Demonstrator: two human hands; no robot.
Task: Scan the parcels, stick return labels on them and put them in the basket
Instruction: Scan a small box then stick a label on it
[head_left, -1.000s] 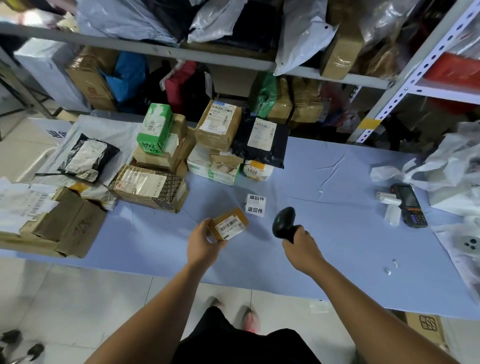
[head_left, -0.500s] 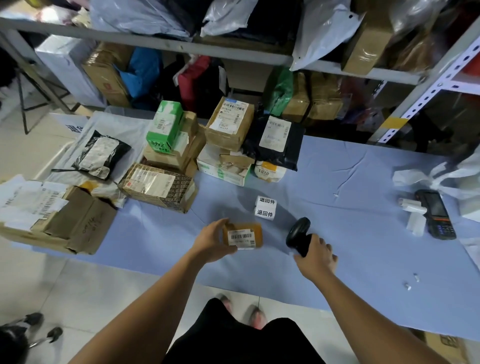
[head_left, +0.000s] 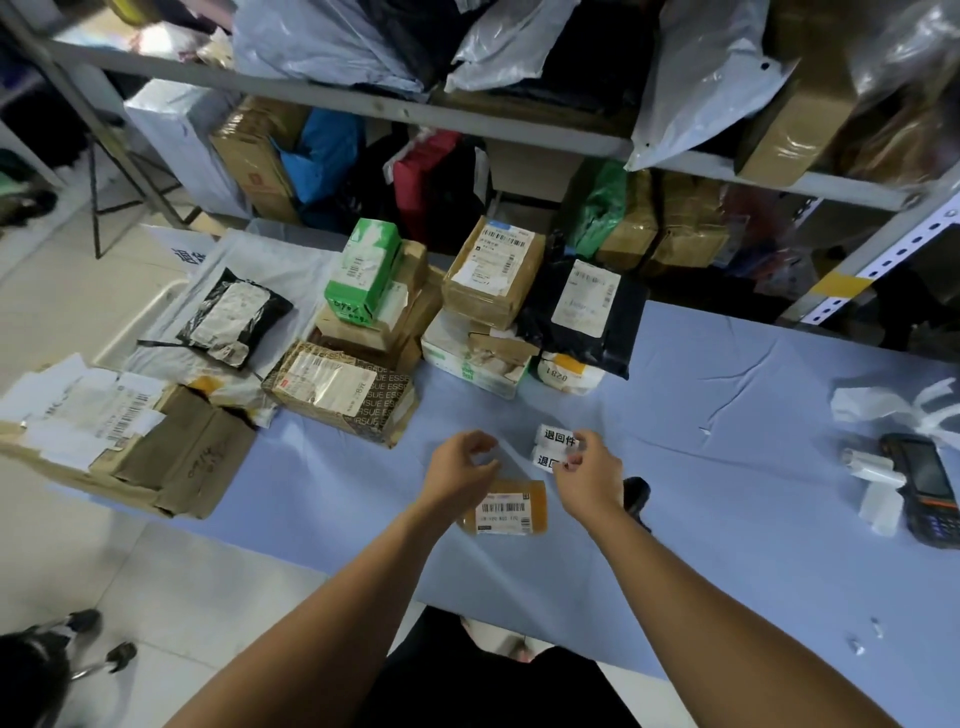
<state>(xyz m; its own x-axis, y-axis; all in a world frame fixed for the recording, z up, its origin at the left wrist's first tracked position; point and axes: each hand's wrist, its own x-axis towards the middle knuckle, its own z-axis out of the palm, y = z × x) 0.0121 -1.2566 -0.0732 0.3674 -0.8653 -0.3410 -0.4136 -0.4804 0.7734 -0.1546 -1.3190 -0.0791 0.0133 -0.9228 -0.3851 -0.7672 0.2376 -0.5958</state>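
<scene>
Head camera shows our right hand (head_left: 587, 480) pinching the near end of the white return labels (head_left: 557, 439) on the blue tabletop (head_left: 753, 493). Our left hand (head_left: 457, 473) hovers with fingers curled over the far edge of the small amber parcel (head_left: 511, 509), which lies flat, barcode up, between our wrists; we cannot tell whether that hand grips anything. Just beside our right wrist lies the black scanner (head_left: 638, 493).
</scene>
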